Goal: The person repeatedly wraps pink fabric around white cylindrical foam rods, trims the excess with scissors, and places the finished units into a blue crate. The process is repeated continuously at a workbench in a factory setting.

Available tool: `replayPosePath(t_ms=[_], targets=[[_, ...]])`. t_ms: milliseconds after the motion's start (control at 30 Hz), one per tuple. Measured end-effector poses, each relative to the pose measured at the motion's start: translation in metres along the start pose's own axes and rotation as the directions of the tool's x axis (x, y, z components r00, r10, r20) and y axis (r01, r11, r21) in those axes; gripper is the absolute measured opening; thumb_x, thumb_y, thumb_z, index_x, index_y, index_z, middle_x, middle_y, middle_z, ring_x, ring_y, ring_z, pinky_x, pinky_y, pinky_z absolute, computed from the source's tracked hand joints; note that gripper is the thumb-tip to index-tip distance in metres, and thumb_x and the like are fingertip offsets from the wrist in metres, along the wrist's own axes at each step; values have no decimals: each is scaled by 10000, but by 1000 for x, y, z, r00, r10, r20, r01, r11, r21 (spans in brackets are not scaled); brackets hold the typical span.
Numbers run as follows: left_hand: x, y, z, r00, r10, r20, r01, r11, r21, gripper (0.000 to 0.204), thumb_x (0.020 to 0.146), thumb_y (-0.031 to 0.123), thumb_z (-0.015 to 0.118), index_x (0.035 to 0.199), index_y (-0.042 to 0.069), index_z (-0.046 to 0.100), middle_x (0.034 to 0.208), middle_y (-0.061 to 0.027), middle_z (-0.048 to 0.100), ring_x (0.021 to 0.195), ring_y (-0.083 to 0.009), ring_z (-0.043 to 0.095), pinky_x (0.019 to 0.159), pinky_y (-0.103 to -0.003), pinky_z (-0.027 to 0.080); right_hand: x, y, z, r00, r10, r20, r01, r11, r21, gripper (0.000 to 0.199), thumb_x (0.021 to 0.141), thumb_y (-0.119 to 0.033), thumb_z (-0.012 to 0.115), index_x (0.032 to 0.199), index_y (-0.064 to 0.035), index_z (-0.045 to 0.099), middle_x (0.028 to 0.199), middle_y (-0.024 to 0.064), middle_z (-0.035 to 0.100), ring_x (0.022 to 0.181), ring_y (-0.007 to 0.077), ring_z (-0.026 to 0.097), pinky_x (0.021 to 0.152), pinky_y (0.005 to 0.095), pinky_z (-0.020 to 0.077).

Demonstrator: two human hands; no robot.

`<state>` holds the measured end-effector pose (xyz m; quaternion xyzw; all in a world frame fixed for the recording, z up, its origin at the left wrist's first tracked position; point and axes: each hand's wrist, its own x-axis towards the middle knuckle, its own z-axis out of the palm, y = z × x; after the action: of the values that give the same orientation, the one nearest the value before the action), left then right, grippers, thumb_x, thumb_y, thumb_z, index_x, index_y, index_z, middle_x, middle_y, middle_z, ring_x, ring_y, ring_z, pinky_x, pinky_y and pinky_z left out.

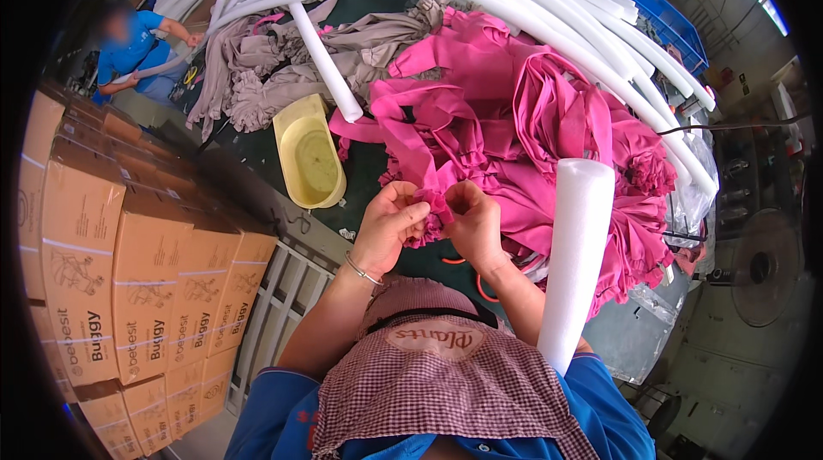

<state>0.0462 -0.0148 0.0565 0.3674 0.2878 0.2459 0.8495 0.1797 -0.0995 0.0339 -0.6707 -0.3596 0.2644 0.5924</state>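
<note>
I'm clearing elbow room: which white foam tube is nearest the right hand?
The thick white cylindrical foam tube, its lower end at the blue right sleeve; all other tubes lie farther from the right hand.

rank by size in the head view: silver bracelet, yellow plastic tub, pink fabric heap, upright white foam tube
Largest first:
Pink fabric heap
Upright white foam tube, perhaps enlarged by nearness
Yellow plastic tub
Silver bracelet

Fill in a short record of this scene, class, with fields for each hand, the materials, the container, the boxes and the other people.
Left hand: pinching gathered pink fabric
Right hand: on the same fabric, beside the left
Materials: pink heap, grey-brown cloth, white foam tubes
Container: pale yellow tub, beyond and left of the hands
Boxes: brown cartons, stacked at left
Other people: person in blue, upper left; others partly visible farther off
</note>
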Motion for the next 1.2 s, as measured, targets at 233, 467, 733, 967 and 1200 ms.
replayPosePath(t_ms=[233, 467, 733, 967, 1200], targets=[[10, -2, -12, 994, 108, 13, -107, 952, 287, 207, 852, -8, 705, 942, 71, 536, 762, 23, 582, 600, -43, 520, 492, -192, 399, 5, -17, 1, 998, 53, 18, -54, 997, 56, 85, 793, 26, 680, 814, 5, 601, 653, 73, 613, 588, 94, 567, 559, 259, 481], [30, -29, -11, 767, 629, -126, -258, 482, 837, 231, 695, -63, 701, 778, 28, 506, 638, -55, 528, 576, -104, 504, 527, -277, 435, -6, -13, 13, 907, -422, 17, 409, 868, -283, 140, 773, 38, 692, 769, -27, 568, 660, 124, 598, 560, 245, 617, 520, 316, 481], [49, -32, -12, 651, 745, 146, -316, 92, 944, 219, 683, 24, 670, 859, 99, 564, 787, -107, 655, 703, -344, 645, 569, -431, 483, 3, 4, 8, 905, -418, 77, 423, 871, -249, 154, 746, 31, 689, 759, -49, 558, 662, 135, 598, 559, 299, 624, 497, 364, 475], [52, -53, -16, 755, 639, 147, -205, 17, 979, 290, 735, 73, 639, 984, 122, 500, 932, -117, 617, 748, -392, 631, 582, -486, 490, 1, 27, 5, 912, -405, 68, 405, 857, -318, 143, 733, 67, 677, 746, -30, 572, 641, 116, 595, 579, 259, 618, 531, 329, 483], [65, -66, -29, 788, 615, 22, -95, 86, 992, 326, 732, 71, 658, 1009, 97, 489, 956, -148, 628, 738, -398, 632, 601, -476, 495, 11, 44, 13, 892, -445, 83, 442, 818, -367, 148, 724, 55, 663, 734, -43, 553, 644, 143, 594, 572, 301, 615, 523, 369, 487]])
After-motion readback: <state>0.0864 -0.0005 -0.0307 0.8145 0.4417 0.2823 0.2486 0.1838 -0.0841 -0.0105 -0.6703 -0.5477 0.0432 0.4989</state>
